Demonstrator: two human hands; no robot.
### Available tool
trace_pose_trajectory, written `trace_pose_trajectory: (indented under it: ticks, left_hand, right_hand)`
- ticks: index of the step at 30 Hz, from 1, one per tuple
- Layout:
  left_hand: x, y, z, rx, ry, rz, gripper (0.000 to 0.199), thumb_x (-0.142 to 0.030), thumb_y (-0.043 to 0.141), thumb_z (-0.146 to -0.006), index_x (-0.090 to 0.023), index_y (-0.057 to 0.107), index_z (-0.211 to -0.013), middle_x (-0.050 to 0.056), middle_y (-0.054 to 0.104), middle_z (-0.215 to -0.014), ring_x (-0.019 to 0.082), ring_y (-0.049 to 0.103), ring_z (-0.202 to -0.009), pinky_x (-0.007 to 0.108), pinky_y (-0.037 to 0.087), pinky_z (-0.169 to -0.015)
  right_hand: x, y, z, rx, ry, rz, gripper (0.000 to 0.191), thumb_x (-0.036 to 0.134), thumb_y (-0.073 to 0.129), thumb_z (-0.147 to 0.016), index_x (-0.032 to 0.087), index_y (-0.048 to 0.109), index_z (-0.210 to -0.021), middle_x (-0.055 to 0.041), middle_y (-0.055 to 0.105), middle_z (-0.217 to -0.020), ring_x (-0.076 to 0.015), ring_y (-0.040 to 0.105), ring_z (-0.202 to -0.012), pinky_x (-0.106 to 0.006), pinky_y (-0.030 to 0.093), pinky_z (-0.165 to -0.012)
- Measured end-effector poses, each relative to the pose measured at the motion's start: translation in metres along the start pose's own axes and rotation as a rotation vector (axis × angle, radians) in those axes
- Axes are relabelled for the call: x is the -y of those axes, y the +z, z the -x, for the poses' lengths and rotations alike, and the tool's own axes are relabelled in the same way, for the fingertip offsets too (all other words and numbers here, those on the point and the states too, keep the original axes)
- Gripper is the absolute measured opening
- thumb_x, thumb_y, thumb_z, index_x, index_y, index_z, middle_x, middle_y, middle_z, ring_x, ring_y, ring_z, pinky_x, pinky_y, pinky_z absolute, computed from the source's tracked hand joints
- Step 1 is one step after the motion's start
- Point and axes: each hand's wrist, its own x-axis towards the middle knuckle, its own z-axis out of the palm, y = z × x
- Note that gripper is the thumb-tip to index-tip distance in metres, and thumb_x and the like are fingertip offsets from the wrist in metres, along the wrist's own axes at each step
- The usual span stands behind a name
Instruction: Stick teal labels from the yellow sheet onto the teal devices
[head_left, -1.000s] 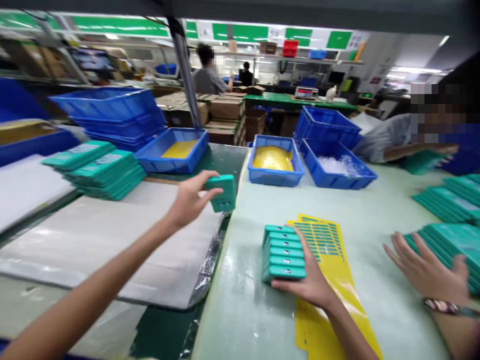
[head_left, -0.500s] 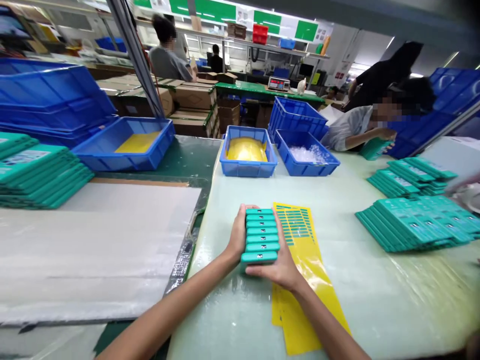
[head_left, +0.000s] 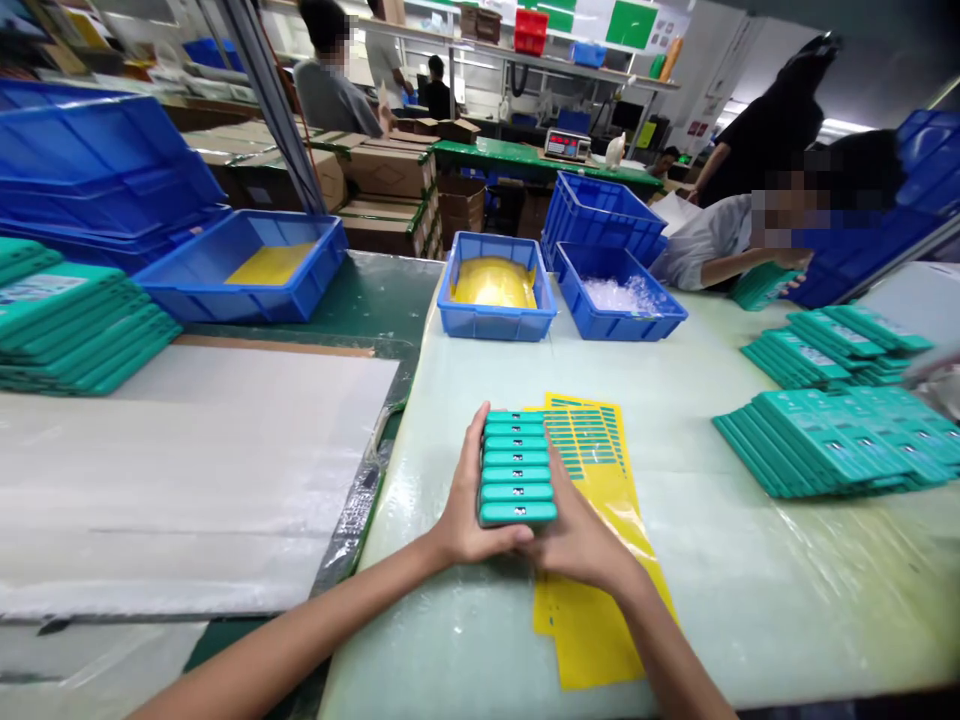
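Over the pale table (head_left: 750, 600), near the yellow sheets (head_left: 600, 640), I see the left hand (head_left: 466, 512) and right hand (head_left: 581, 540) clasping a green stack (head_left: 517, 465) between them, fingers part-curled around its sides.

The stacked teal cases (head_left: 517, 470) look like smooth plastic with a soft sheen. Beside them, the yellow sheets (head_left: 600, 635) are thin, glossy plastic. The table (head_left: 720, 610) at right has a shiny, slightly wrinkled surface; the white sheet (head_left: 187, 460) at left looks smooth and matt. The far blue bins (head_left: 496, 323) are semi-gloss plastic, the post (head_left: 262, 105) metal, the boxes (head_left: 390, 170) cardboard.
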Motion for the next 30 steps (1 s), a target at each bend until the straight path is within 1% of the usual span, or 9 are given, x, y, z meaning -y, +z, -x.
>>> trace_pose_trajectory:
  ticks: [1,3,6,8,10,12,17,23,30]
  left_hand:
    - [0.003,0.002,0.001,-0.014,0.008,-0.019,0.145,-0.079,0.095,-0.085,-0.031,0.007,-0.191,0.023,0.034,-0.186,0.051,0.041,-0.171,0.07,0.028,-0.144]
    - [0.009,0.005,0.001,-0.03,0.022,-0.048,0.145,-0.082,0.093,-0.085,-0.03,0.008,-0.191,0.023,0.033,-0.185,0.053,0.04,-0.171,0.073,0.027,-0.144]
    - [0.014,0.007,0.003,-0.033,0.032,-0.081,0.146,-0.086,0.091,-0.083,-0.029,0.011,-0.191,0.024,0.033,-0.184,0.054,0.039,-0.171,0.075,0.025,-0.144]
    - [0.017,0.007,0.006,-0.032,0.028,-0.083,0.147,-0.088,0.09,-0.082,-0.028,0.011,-0.191,0.024,0.037,-0.182,0.053,0.041,-0.17,0.074,0.026,-0.144]
    - [0.018,0.008,0.008,-0.034,0.021,-0.078,0.147,-0.09,0.089,-0.082,-0.03,0.009,-0.191,0.023,0.038,-0.181,0.052,0.042,-0.17,0.073,0.026,-0.145]
    - [0.02,0.009,0.01,-0.032,0.017,-0.081,0.147,-0.09,0.088,-0.083,-0.032,0.008,-0.191,0.022,0.034,-0.185,0.051,0.041,-0.171,0.072,0.026,-0.145]
    - [0.023,0.012,0.009,-0.047,0.032,-0.111,0.142,-0.087,0.089,-0.085,-0.034,0.01,-0.191,0.021,0.026,-0.189,0.053,0.035,-0.174,0.076,0.025,-0.144]
    - [0.022,0.013,0.008,-0.069,0.036,-0.105,0.14,-0.087,0.088,-0.085,-0.034,0.012,-0.19,0.021,0.033,-0.185,0.052,0.042,-0.17,0.075,0.032,-0.141]
    - [0.021,0.012,0.004,-0.059,0.062,-0.143,0.137,-0.083,0.087,-0.089,-0.029,0.012,-0.19,0.024,0.03,-0.186,0.052,0.04,-0.171,0.072,0.034,-0.141]
  right_hand:
    - [0.0,-0.012,0.006,0.037,0.048,0.052,0.136,0.031,0.101,-0.068,0.019,0.036,-0.187,-0.0215,0.034,-0.189,-0.0462,0.034,-0.176,-0.066,0.037,-0.141]
    - [-0.001,-0.036,0.015,-0.005,0.218,0.14,0.107,0.031,0.091,-0.077,0.014,0.056,-0.176,-0.0217,0.049,-0.181,-0.0444,0.053,-0.165,-0.062,0.05,-0.133]
    - [-0.004,-0.055,0.018,-0.285,0.528,0.323,0.05,0.027,0.067,-0.102,0.005,0.079,-0.146,-0.0223,0.079,-0.142,-0.0336,0.082,-0.12,-0.048,0.066,-0.107]
    - [-0.006,-0.052,0.012,-0.384,0.643,0.429,0.037,0.023,0.065,-0.108,0.0,0.083,-0.13,-0.0225,0.084,-0.12,-0.0316,0.083,-0.103,-0.044,0.065,-0.099]
    - [-0.007,-0.039,0.005,-0.39,0.682,0.494,0.033,0.021,0.076,-0.105,-0.003,0.084,-0.126,-0.0246,0.082,-0.117,-0.0352,0.082,-0.105,-0.045,0.063,-0.102]
    - [-0.005,-0.023,0.0,-0.399,0.708,0.562,0.034,0.02,0.081,-0.104,-0.003,0.083,-0.129,-0.0268,0.079,-0.126,-0.0384,0.079,-0.115,-0.046,0.059,-0.107]
    - [0.011,0.002,-0.015,-0.37,0.768,0.709,0.033,0.026,0.071,-0.114,-0.001,0.084,-0.126,-0.0299,0.074,-0.134,-0.0402,0.074,-0.128,-0.043,0.056,-0.112]
    - [0.028,0.007,-0.041,-0.268,0.841,0.821,0.029,0.015,0.062,-0.115,0.003,0.088,-0.114,-0.0319,0.076,-0.127,-0.0379,0.076,-0.124,-0.041,0.057,-0.107]
    - [0.023,0.009,-0.049,-0.262,0.858,0.86,0.035,0.005,0.053,-0.114,0.007,0.087,-0.115,-0.0281,0.079,-0.126,-0.0284,0.08,-0.111,-0.029,0.054,-0.087]
